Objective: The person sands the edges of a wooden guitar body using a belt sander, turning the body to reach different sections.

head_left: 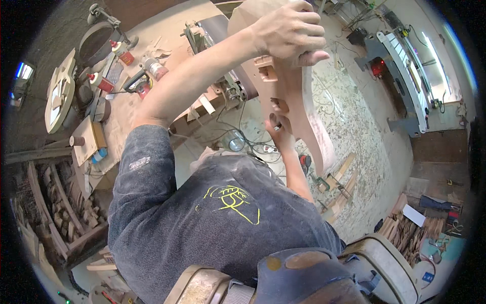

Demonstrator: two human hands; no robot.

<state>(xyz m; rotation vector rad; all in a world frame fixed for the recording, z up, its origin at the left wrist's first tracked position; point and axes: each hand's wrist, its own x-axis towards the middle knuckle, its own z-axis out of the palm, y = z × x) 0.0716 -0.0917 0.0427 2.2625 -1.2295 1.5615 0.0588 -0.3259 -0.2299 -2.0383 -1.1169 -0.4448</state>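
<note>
My left hand (293,33) is at the top of the view, its fingers curled over the upper end of a pale wooden guitar body (316,137). The body is raised and tilted on edge, with routed cavities along the side facing me. My right hand (281,133) grips it lower down, beside the lowest cavity, with some fingers hidden behind the wood. Just left of the body is a belt sanding machine (235,86) on the bench, partly covered by my left forearm.
A cluttered workbench (154,28) at left holds glue bottles (121,53), a lamp (109,25) and another guitar body (58,96). Cables (238,126) and clamped wood strips (336,187) lie on the floor. A grey machine (402,76) stands right; wood offcuts (395,228) are piled lower right.
</note>
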